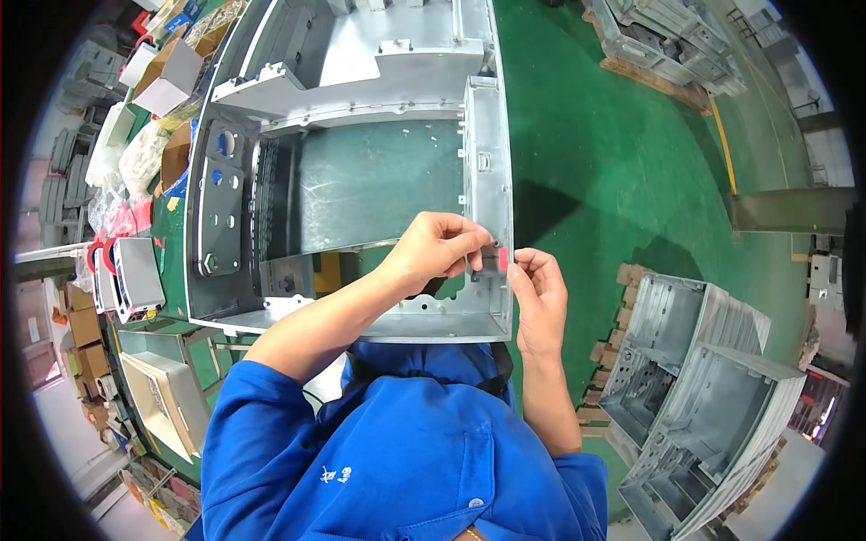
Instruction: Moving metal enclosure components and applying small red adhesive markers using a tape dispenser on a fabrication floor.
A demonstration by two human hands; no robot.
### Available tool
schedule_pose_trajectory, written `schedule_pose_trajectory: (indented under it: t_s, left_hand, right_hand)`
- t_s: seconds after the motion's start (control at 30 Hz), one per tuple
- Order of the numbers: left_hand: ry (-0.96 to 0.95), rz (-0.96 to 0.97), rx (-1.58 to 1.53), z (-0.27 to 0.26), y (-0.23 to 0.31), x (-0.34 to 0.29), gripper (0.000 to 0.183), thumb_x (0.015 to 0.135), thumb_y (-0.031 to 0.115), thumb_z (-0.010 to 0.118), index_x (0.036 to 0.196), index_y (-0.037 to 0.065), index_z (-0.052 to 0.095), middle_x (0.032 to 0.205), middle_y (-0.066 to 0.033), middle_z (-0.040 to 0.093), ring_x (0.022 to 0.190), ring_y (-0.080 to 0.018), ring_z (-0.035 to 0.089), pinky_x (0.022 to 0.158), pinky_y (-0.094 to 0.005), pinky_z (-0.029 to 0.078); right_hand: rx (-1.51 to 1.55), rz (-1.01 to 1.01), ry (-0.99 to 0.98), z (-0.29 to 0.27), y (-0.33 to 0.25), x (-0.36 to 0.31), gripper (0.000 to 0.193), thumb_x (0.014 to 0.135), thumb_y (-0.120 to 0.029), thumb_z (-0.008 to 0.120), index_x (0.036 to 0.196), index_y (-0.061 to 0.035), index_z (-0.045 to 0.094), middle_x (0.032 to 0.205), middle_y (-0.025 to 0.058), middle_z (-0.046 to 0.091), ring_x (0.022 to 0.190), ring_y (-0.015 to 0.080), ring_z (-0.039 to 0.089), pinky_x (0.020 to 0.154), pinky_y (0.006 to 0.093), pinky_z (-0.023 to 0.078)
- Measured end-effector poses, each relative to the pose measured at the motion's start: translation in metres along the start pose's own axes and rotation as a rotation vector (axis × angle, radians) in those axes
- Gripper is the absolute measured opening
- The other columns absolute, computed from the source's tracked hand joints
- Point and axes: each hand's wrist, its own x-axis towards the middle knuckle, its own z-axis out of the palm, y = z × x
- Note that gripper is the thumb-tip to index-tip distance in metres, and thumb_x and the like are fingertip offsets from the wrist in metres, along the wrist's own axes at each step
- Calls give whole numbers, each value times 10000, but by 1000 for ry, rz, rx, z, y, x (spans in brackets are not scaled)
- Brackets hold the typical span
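Observation:
In front of me lies a large grey metal enclosure (pixel 424 326), an open frame with inner walls and holes. My left hand (pixel 437 248) reaches over its near right corner, closed, with thumb and forefinger pinched against the inner side of the right wall (pixel 487 194). Whatever sits between those fingertips is too small to make out. Just outside the same wall is my right hand (pixel 541 293), its thumb and bent fingers drawn together at the edge. Between the two hands, a small pinkish-red piece (pixel 502 260) shows on the wall. I cannot tell whether the right fingertips grip it.
On the left are white boxes (pixel 140 275) with red parts, open cartons (pixel 171 77) and plastic bags (pixel 140 162). Stacked grey metal housings (pixel 713 406) stand at the near right, and more housings (pixel 667 41) lie on a pallet at the far right. The floor (pixel 622 171) is green.

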Motion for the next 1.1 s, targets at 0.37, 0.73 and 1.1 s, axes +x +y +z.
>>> schedule_pose_trajectory:
  t_s: [0.37, 0.73, 1.1]
  left_hand:
    - [-10, 58, 181, 22, -6, -1, 169, 812, 170, 565, 751, 14, 547, 559, -40, 535, 437, -55, 411, 393, -204, 311]
    - [87, 49, 198, 36, -17, -8, 224, 825, 232, 569, 797, 11, 549, 551, -38, 512, 428, -46, 380, 388, -194, 274]
    - [230, 180, 328, 12, -31, -44, 166, 771, 145, 615, 855, 5, 589, 587, -29, 549, 472, -47, 453, 412, -194, 356]
  right_hand:
    - [40, 10, 30, -14, 12, -17, 128, 833, -45, 493, 954, -9, 518, 849, 11, 505, 750, 58, 455, 680, 191, 382]
    - [24, 12, 14, -45, 30, -42, 120, 829, -59, 496, 935, -12, 528, 779, 13, 518, 671, 75, 464, 619, 211, 383]
    - [-23, 157, -30, -86, 90, -51, 126, 825, -84, 502, 916, 1, 522, 735, 17, 502, 630, 82, 463, 551, 210, 376]
